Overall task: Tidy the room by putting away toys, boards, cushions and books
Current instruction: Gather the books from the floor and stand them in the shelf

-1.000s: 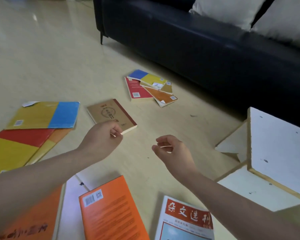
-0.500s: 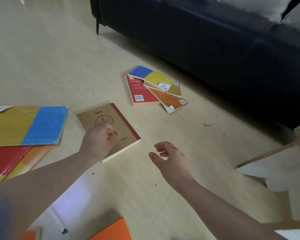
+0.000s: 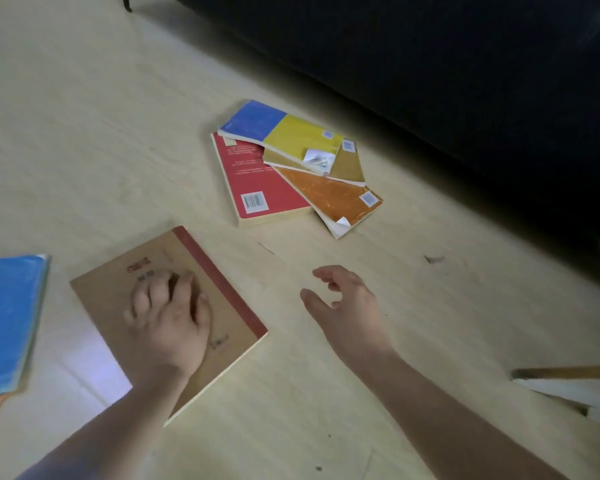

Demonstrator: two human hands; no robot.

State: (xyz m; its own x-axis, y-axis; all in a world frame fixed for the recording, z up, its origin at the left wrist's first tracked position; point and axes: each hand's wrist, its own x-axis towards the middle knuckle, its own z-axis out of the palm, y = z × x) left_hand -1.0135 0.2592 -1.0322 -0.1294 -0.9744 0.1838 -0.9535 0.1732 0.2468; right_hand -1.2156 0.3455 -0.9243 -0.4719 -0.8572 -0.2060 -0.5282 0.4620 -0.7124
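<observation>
the left hand [image 3: 168, 323] lies fingers spread and pressing on the brown book [image 3: 222, 323] flat on the floor [image 3: 84, 133], the right hand [image 3: 350, 306] hovers just right of that book, loosely curled and empty, and a fanned pile of books [image 3: 257, 181] lies beyond it.

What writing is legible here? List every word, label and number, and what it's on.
Nothing is legible.
On the brown book: red and dark characters, blurred, partly under the left hand.
On the red book: barcode label and faint lines, too small.
On the blue and yellow book and the orange book: stickers, too small.
</observation>
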